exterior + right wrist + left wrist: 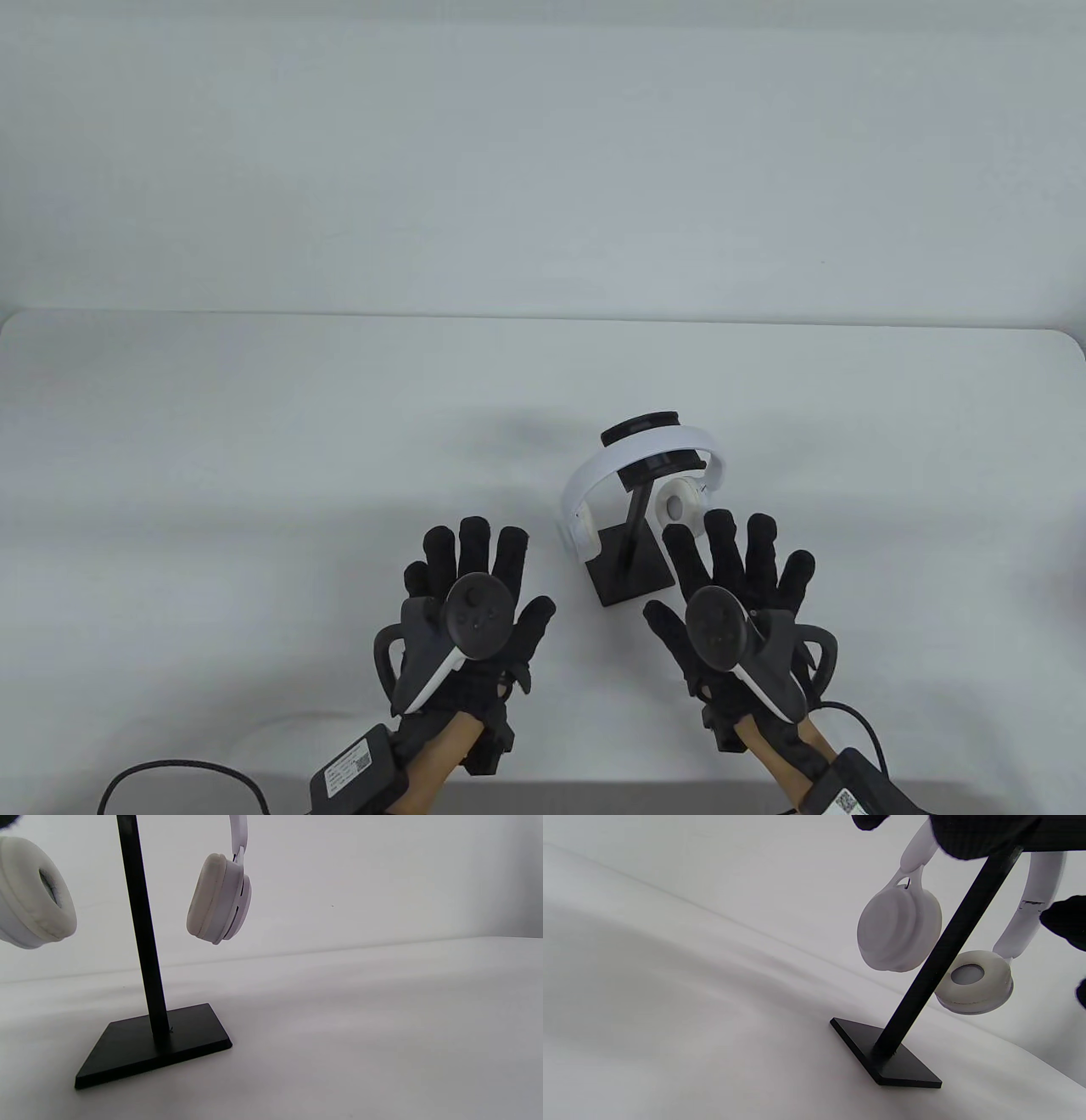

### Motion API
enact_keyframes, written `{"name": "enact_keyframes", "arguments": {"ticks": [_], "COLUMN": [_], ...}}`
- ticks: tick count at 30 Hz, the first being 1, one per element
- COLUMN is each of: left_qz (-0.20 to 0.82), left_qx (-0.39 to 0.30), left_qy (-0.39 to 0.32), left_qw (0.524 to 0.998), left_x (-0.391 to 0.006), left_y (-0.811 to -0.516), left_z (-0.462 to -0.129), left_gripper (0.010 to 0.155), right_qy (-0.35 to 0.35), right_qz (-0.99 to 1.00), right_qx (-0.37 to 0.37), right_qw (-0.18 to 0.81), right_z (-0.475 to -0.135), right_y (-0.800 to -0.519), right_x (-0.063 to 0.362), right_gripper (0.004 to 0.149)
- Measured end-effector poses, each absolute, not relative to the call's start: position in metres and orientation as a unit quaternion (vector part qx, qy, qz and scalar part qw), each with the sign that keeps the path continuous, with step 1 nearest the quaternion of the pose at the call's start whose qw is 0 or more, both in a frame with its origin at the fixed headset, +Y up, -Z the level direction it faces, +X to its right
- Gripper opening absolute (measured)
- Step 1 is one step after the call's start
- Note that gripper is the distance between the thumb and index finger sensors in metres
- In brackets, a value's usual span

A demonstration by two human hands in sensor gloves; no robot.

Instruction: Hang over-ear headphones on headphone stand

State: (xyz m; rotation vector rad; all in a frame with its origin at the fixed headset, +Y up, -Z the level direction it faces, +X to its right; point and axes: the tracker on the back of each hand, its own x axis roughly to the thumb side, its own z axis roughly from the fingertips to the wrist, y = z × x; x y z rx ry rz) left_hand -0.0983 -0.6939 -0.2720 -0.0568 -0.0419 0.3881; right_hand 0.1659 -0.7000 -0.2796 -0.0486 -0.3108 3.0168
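White over-ear headphones [611, 475] hang by their headband over the top bar of a black headphone stand [632, 570] with a square base and a thin post. Both ear cups hang free on either side of the post in the left wrist view [899, 929] and the right wrist view [218, 897]. My left hand [471, 564] is flat with spread fingers, left of the stand, holding nothing. My right hand [738, 560] is flat with spread fingers just right of the stand's base, holding nothing.
The white table [254, 441] runs back to a rounded far edge in front of a white wall. Black cables [161, 777] trail from both wrists at the near edge.
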Motion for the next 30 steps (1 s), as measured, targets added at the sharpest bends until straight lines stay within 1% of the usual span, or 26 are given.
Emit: {"name": "enact_keyframes", "arguments": {"ticks": [2,5,9,18,30], "left_qz": [0.184,0.177,0.163,0.162,0.175], "left_qx": [-0.033,-0.048,-0.056,-0.05,-0.047], "left_qy": [-0.02,-0.015,-0.013,-0.016,-0.021], "left_qw": [0.982,0.983,0.985,0.985,0.983], "left_x": [-0.097,-0.097,-0.095,-0.094,-0.096], "left_y": [-0.697,-0.702,-0.706,-0.707,-0.705], "left_z": [-0.273,-0.274,-0.276,-0.276,-0.278], "left_gripper": [0.077,0.077,0.077,0.076,0.076], "right_qy": [-0.1,-0.121,-0.108,-0.086,-0.099], "right_qz": [0.993,0.99,0.992,0.994,0.991], "right_qx": [-0.016,-0.018,-0.018,-0.009,-0.02], "right_qw": [0.055,0.065,0.069,0.074,0.086], "right_z": [-0.281,-0.279,-0.279,-0.278,-0.279], "right_y": [-0.703,-0.701,-0.701,-0.704,-0.701], "right_x": [0.166,0.167,0.168,0.167,0.169], "right_gripper": [0.083,0.082,0.083,0.083,0.082]}}
